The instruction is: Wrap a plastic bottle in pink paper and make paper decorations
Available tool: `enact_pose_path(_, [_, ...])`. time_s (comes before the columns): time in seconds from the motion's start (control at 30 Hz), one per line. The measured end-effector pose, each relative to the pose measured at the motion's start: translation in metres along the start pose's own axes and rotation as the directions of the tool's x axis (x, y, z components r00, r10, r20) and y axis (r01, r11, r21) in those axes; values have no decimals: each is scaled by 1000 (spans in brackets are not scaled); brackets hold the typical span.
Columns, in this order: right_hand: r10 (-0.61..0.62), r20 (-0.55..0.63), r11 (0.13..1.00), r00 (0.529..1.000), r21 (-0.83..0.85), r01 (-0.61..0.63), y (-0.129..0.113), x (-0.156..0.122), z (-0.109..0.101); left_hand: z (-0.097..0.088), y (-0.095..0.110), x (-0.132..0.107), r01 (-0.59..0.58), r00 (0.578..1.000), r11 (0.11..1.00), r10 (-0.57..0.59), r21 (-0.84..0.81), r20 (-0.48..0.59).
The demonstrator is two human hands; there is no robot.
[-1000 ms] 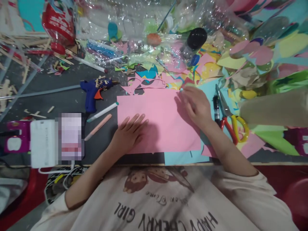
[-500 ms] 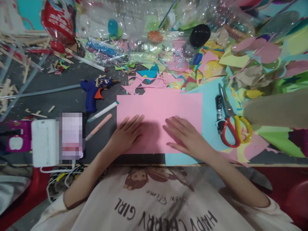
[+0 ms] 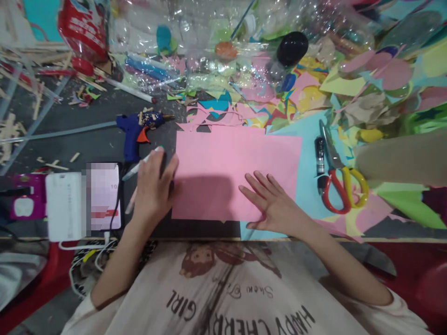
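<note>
My right hand [image 3: 270, 200] lies flat, fingers spread, on the lower right part of a pink sheet of paper [image 3: 213, 156]. Left of the sheet, my left hand [image 3: 153, 184] reaches over two pens, its thumb apart from the fingers and near the paper's left edge. Beneath those fingers a white marker [image 3: 134, 170] with a green end is partly covered. Only a short piece of the peach-coloured marker [image 3: 131, 204] shows beside the hand. I see nothing gripped in either hand.
Beyond the left hand lies a blue glue gun [image 3: 132, 135]. A phone [image 3: 104, 195] and a white power bank [image 3: 64, 204] are at the left. Scissors [image 3: 337, 172] and a black marker [image 3: 320, 158] rest on light blue paper [image 3: 309, 181]. Paper scraps [image 3: 216, 109] and plastic bottles fill the back.
My left hand has left the pink sheet and moved left over the markers. The sheet has shifted slightly right and turned a little. My right hand stays on it, fingers spread wider.
</note>
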State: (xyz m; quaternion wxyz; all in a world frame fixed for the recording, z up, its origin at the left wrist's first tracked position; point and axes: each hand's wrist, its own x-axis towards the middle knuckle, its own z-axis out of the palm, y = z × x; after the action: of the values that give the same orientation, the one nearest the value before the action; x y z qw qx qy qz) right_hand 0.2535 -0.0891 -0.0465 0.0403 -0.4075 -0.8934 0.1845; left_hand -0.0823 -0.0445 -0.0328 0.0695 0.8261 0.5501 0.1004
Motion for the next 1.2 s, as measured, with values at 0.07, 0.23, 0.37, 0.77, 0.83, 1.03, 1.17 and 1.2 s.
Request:
enact_pose_path(0.07, [1,14,1000,1000,9,-1,0,1,-1,1,15,-8,-189,980,981,191,-39,46])
enact_pose_path(0.23, [-55,24,998,998,38,54,1,6,-6,9,53,-22,-409,897,908,418,-88,141])
enact_pose_path(0.37, [-75,-1,993,997,91,74,0,5,-19,6,54,-22,-400,900,913,407,-80,153])
enact_pose_path(0.77, [78,-146,995,986,68,-68,-12,-4,-51,-28,18,-4,-64,977,922,136,-383,162])
enact_pose_path(0.83, [101,-196,995,975,13,-101,-12,0,-50,-26,19,1,22,989,944,28,-329,146])
enact_pose_path(1.03, [13,-203,995,979,-92,-32,-16,14,-48,-11,18,14,97,992,972,-75,-216,106])
enact_pose_path(1.17, [-3,-164,997,986,-80,-10,-19,27,-37,-7,16,26,113,990,984,-101,-136,95])
enact_pose_path(1.2, [9,-160,997,987,-76,-21,-18,31,-34,-7,18,29,113,991,989,-106,-100,77])
